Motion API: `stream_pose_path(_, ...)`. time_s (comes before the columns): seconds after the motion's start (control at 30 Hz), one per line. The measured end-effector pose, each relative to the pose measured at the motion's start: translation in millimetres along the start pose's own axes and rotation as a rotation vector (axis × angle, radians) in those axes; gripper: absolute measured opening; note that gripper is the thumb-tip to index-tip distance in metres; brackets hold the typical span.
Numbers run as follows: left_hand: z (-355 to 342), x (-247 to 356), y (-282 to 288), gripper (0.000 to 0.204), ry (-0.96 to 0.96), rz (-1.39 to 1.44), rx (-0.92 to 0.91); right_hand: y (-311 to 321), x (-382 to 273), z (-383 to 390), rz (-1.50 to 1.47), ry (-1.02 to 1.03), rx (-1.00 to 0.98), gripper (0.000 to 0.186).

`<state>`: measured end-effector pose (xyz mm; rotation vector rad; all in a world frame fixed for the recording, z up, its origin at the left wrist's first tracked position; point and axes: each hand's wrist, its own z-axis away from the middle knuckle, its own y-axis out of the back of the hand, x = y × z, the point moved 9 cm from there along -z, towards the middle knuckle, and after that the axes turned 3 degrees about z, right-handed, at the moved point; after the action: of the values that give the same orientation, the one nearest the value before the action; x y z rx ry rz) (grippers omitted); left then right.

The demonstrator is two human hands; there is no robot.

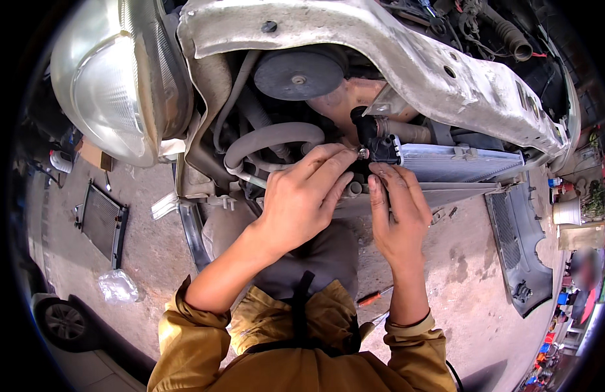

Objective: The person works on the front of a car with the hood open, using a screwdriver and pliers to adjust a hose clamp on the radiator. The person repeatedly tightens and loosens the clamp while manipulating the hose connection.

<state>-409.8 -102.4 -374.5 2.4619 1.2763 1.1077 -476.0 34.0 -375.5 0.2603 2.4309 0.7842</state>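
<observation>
A single head-worn view looks steeply down from just above the person's own chest and forearms, facing the open front of a car (pixel 407 59) at close range. The fisheye lens bends the edges, taking in the headlight (pixel 113 85) at left and the concrete floor (pixel 152 248) below.

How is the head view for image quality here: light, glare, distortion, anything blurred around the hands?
Head view: hard sunlight, with glare on the headlight and pale front crossmember; the engine bay behind is in deep shadow. Fisheye bending curves the radiator edge, corners black. Left hand and right hand are sharp; a patch at the right rim is blurred.
</observation>
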Motion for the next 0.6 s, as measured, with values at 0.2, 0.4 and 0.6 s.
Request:
stream_pose_path(0.2, -12, -17, -37, 0.03, 0.127, -0.347, -0.239, 15, 40, -3, -0.136, -0.249, 0.178, 0.019)
stream_pose_path(0.4, -14, -18, -43, 0.024, 0.09, -0.432, -0.28, 10, 43, -11, -0.039, -0.098, 0.189, 0.018)
stream_pose_path(0.6, -16, -17, -42, 0.024, 0.083, -0.455, -0.303, 9, 52, -9, -0.091, -0.153, 0.194, 0.019)
